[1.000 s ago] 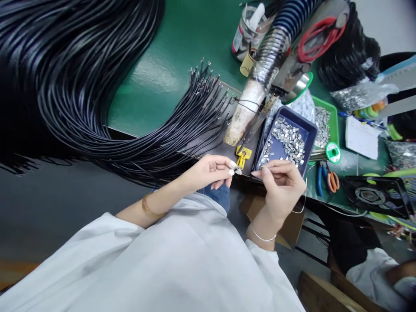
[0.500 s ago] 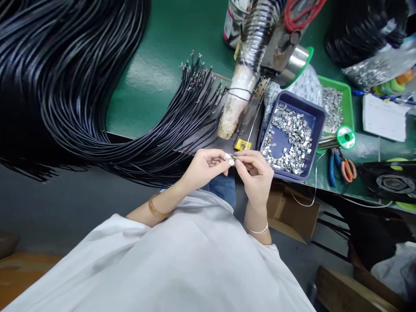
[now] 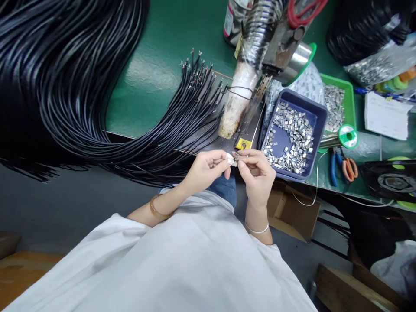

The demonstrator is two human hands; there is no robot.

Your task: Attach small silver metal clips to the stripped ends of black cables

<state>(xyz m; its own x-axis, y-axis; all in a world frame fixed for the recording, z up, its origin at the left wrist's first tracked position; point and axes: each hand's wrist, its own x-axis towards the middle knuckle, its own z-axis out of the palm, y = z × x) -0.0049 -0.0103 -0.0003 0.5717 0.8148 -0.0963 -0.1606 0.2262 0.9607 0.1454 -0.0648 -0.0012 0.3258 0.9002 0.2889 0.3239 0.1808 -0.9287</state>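
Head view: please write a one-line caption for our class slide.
Left hand and right hand pinch a tiny item beside black cables and a blue tray of metal pieces.

Place was an electronics workshop: navy tray held small metal parts; stripped-end black cables and a flexible duct hose lay left of it, wire spool and pliers right, green bin behind-right.

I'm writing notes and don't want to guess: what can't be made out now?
In the head view:
small piece between left hand and right hand: too tiny, partly covered by both;
yellow clip: lower part behind right hand;
jar: top cut off by upper edge;
paper: any writing too blurred.
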